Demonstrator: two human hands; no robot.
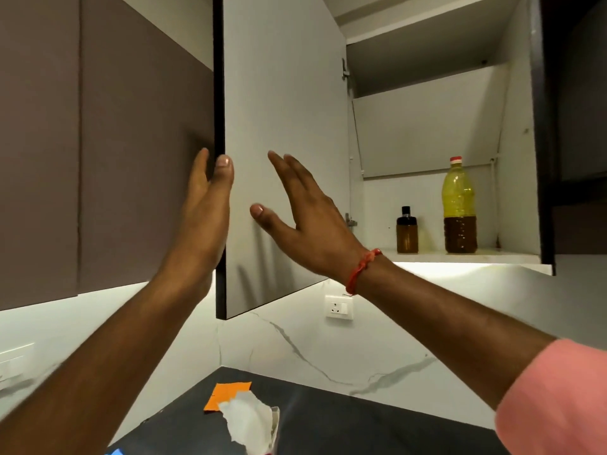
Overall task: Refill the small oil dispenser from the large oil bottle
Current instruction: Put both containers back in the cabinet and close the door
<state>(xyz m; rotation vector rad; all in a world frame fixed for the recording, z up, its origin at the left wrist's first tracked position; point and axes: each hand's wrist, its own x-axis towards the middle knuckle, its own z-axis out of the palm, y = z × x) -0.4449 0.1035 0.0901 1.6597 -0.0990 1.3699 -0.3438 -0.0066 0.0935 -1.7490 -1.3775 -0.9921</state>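
The large oil bottle (459,208), clear plastic with a red cap and dark oil in its lower part, stands on the bottom shelf (430,256) of an open wall cabinet. Left of it, a little apart, stands the small amber oil dispenser (407,232) with a black cap. The cabinet door (282,93) is swung open. My left hand (203,205) holds its free edge, thumb on the white inner face and fingers behind. My right hand (305,221) is spread with straight fingers against or just before the door's inner face, holding nothing.
Closed brown cabinet doors (98,142) fill the left. Below, a marble backsplash carries a wall socket (339,307). The dark counter (361,421) has an orange paper (226,394) and a crumpled white wrapper (253,421) on it. An upper shelf (427,50) of the cabinet shows nothing on it.
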